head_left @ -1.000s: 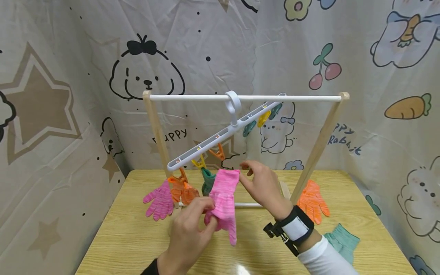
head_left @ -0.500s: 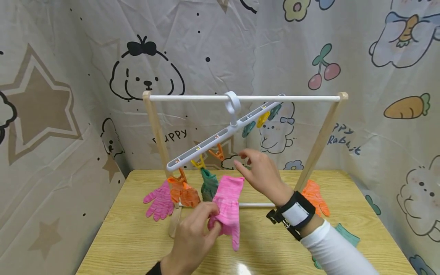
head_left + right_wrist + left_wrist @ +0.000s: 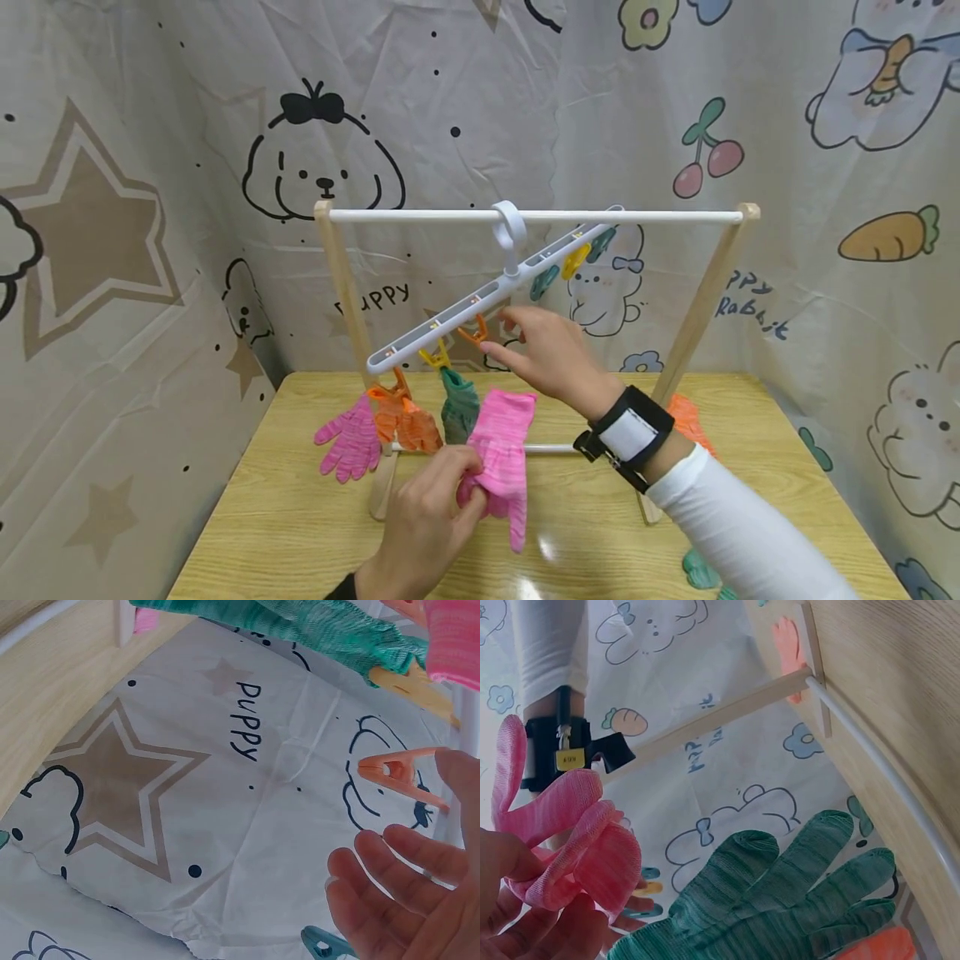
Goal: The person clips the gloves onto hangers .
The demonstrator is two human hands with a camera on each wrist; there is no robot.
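Right hand [image 3: 553,357] has risen leftward, thumb at the orange clip [image 3: 406,766].

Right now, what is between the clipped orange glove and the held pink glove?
The head view shows the green glove, hanging from a yellow clip, between the clipped orange glove and the pink glove.

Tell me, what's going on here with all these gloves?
Someone's left grip holds a pink glove, which isn't clipped to anything. Their right grip is right by an empty orange clip on the hanger; I can't tell whether it's touching. A green glove hangs from a yellow clip, and an orange glove hangs next to it. Other gloves lie on the table.
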